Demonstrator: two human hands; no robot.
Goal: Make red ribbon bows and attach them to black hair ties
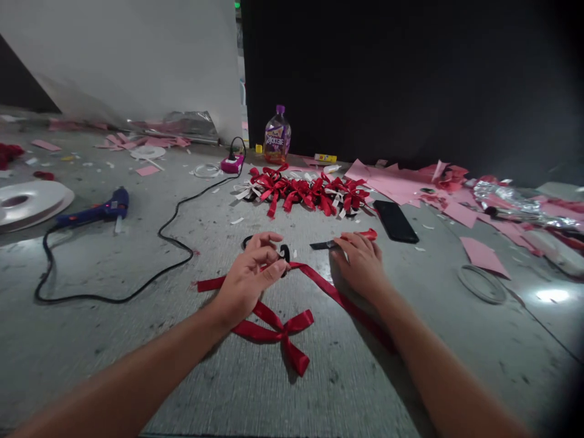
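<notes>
My left hand [253, 271] pinches a small black band [285, 252] between thumb and fingers, with red ribbon [319, 281] running out beside it to the right and under my right forearm. A short red ribbon end sticks out left of the hand. My right hand [360, 258] is closed around a red cutter [368, 233], its dark blade pointing left, low over the table. Below my left hand lies a tied red bow [283, 333], its tails passing under that hand. Another black loop shows partly behind the left fingers.
A pile of red bows [303, 190] lies ahead, with a bottle [276, 137] behind it and a black phone [396, 221] to its right. At left are a blue glue gun [103, 210], its black cord and a white spool [34, 204]. Pink paper [387, 182] covers the back right.
</notes>
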